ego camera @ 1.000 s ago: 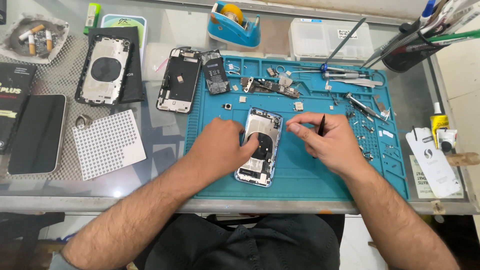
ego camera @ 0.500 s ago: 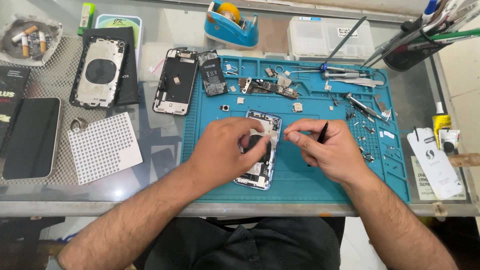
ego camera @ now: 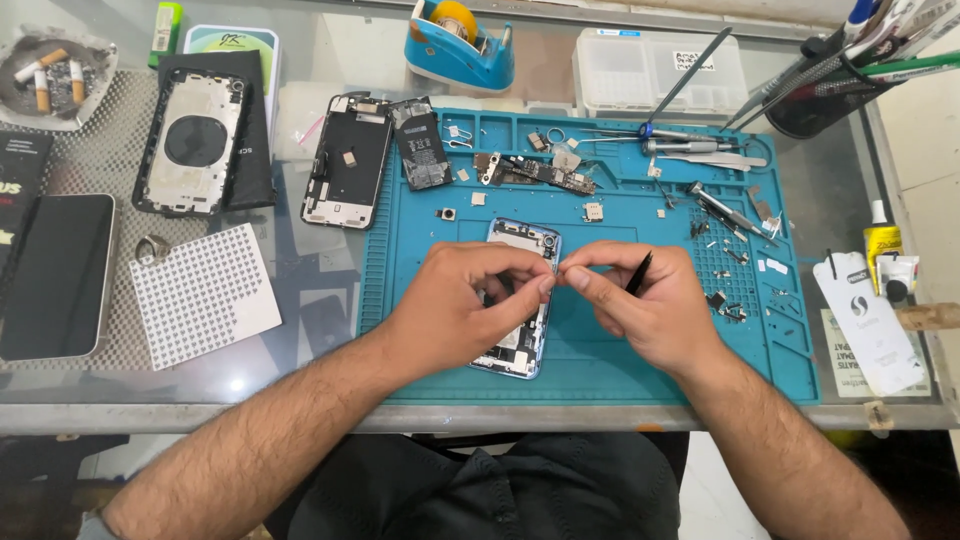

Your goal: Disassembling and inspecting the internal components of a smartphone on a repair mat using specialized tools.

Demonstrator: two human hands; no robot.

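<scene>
Opened phone chassis [ego camera: 520, 300] on the blue mat [ego camera: 600, 370], long axis running away from the person; left hand [ego camera: 470, 300] and right hand [ego camera: 640, 305], pinching black tweezers [ego camera: 640, 272], meet fingertip-to-fingertip above its right edge, whatever they pinch too small to see.

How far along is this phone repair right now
Done: the phone housing on the blue mat is opened, with the battery and logic board lying apart. In hand: left hand and right hand pinch something tiny together. Left: the loose parts are not yet refitted.
</scene>
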